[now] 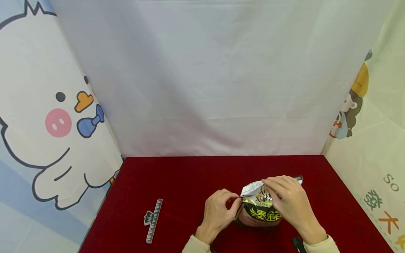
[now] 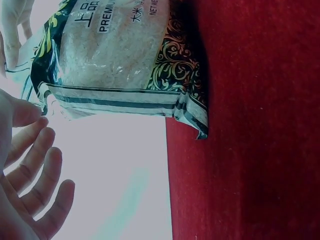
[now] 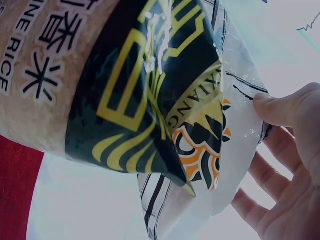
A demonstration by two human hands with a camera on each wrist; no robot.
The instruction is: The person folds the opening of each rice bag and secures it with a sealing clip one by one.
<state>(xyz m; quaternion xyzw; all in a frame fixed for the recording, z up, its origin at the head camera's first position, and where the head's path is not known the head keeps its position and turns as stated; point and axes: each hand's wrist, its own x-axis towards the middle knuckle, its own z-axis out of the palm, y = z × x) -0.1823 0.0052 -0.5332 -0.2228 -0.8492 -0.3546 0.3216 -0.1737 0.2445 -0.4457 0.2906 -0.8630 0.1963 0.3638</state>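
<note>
Right hand (image 1: 288, 203) in pinch on bag (image 1: 261, 210)

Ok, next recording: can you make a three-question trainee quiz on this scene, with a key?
1. Multiple choice: which part of the printed bag do the left hand and right hand pinch?
A) bottom
B) upper end
C) middle of the front

2. True or false: the clip lies on the red tabletop, apart from the bag.

3. Fill in: in the right wrist view, the English print beside the Chinese characters ends in ____.

Key: 1 B; 2 True; 3 RICE.
</note>
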